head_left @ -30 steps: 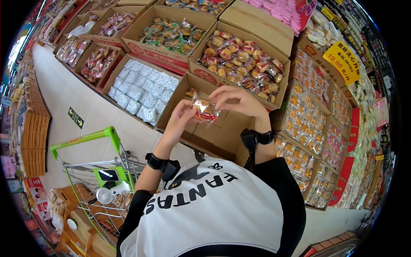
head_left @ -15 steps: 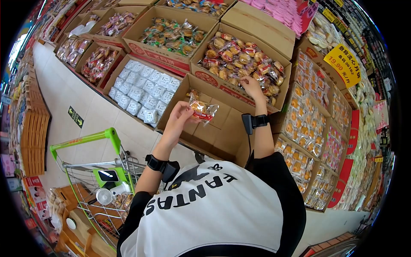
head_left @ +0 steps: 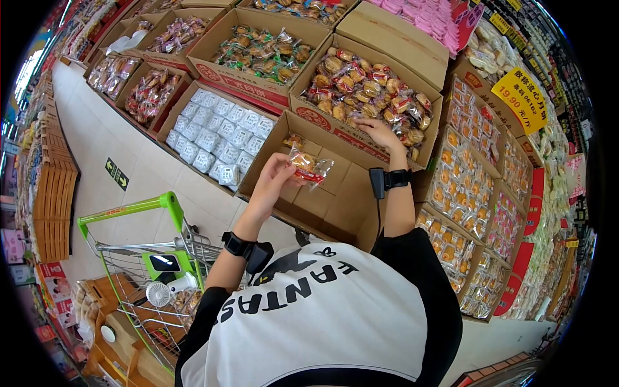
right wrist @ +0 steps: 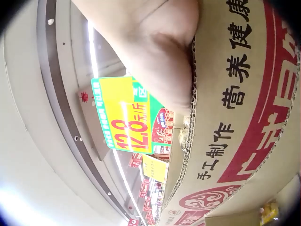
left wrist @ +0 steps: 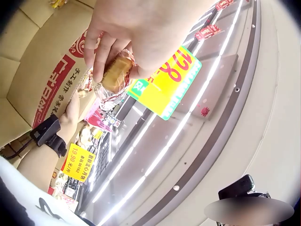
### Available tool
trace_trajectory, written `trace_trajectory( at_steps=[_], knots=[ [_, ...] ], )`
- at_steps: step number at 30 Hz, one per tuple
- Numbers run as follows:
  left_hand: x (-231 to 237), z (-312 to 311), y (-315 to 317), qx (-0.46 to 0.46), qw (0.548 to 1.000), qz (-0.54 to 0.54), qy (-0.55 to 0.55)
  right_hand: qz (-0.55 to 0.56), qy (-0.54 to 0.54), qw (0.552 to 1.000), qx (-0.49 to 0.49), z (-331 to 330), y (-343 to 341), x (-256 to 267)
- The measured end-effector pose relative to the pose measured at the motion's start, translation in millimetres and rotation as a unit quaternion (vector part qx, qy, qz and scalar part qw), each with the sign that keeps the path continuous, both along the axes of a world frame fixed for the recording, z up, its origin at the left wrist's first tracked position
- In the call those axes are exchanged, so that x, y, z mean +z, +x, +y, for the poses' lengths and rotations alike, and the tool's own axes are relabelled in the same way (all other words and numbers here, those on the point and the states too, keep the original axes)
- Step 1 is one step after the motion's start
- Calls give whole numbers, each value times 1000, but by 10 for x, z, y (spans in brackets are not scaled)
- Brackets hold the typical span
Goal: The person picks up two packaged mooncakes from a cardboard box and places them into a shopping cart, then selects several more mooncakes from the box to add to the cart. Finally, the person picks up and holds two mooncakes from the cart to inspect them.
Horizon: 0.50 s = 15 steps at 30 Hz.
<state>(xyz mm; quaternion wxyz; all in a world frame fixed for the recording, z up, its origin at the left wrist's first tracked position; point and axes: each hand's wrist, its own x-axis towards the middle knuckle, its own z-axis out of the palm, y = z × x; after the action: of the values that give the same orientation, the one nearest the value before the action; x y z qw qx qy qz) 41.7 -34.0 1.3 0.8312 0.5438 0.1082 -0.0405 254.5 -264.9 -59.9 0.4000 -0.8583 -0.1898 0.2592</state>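
Pale tiled floor [head_left: 87,132] around shopping cart [head_left: 142,246], arrow floor sign [head_left: 117,174] just beyond cart, slatted wooden stand [head_left: 55,206] left of cart, strip lights [right wrist: 92,49] above cart

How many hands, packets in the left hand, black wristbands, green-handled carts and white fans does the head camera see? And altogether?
Left hand, right hand: 2
Packet in left hand: 1
Black wristbands: 2
Green-handled cart: 1
White fan: 1
Total: 7

On my feed: landmark, brown carton [head_left: 332,206] | over it I see golden pastry [head_left: 302,161], clear-and-red wrapper [head_left: 314,175] | beyond it, brown box [head_left: 314,119] printed red and black | left of it, white packets [head_left: 219,134], green cart handle [head_left: 129,207] | right of it, yellow price card [head_left: 520,100], red-and-black characters | near side, white shirt [head_left: 309,322], black lettering, black sleeves [head_left: 412,274]
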Motion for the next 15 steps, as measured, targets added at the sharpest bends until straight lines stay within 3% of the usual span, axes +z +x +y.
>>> trace_trajectory(
  at_steps=[4,13,15],
  knots=[
    [-17,-5,6,-1,1000,5,2,-24,11,999,40,-13,-9,77],
    [1,-16,2,1,1000,8,10,33,-3,999,20,13,3,-18],
    [0,-16,-3,2,1000,8,9,-2,2,1000,19,8,-11,18]
  ],
)
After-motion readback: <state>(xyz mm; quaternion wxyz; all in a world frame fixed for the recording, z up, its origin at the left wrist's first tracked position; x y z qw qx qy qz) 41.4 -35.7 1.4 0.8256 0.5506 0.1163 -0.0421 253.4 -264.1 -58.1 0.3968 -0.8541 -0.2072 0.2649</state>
